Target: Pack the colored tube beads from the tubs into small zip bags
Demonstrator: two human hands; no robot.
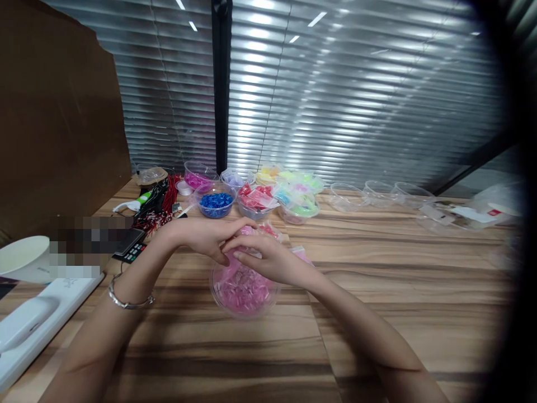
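Observation:
A round clear plastic bowl (pixel 277 291) with small pink tube-like pieces (pixel 243 291) stands on the wooden table before me. Over its far rim, my left hand (pixel 205 238) and my right hand (pixel 268 257) meet, fingers bent around a small pink plastic bag (pixel 232 267). The bag's lower part hangs just above the pieces; its upper part is partly covered by my fingers. Next to my right wrist lies another pale pink packet (pixel 301 254). A red-and-clear packet (pixel 271 229) shows just behind my hands.
Bowls of blue pieces (pixel 215 202), red packets (pixel 255 197) and pastel packets (pixel 300 204) line the back. More clear bowls (pixel 348 198) are at right. Red and black wires (pixel 161 204), a remote (pixel 131 253), a paper cup (pixel 27 260) and a white device (pixel 39 322) sit left.

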